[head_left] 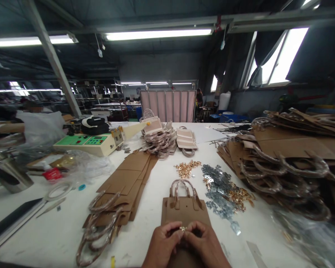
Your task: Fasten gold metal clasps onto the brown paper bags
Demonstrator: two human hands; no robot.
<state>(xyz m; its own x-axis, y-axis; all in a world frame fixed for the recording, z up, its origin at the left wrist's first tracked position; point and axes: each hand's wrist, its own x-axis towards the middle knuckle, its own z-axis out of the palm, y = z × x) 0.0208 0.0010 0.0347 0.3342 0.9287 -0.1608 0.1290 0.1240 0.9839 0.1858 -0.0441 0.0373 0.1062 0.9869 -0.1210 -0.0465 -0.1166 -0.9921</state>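
A flat brown paper bag (184,210) with two rope handles lies on the white table right in front of me. My left hand (162,243) and my right hand (206,243) meet over its near edge. Both pinch a small gold metal clasp (183,228) between their fingertips. A pile of silver and gold metal fittings (223,191) lies just right of the bag, and a smaller heap of gold pieces (186,168) lies beyond it.
Flat brown bags (125,178) fan out at the left. A big stack of handled bags (290,160) fills the right side. Finished bags (159,136) pile up at the back, next to a green-panelled machine (92,142). A steel cup (8,173) stands far left.
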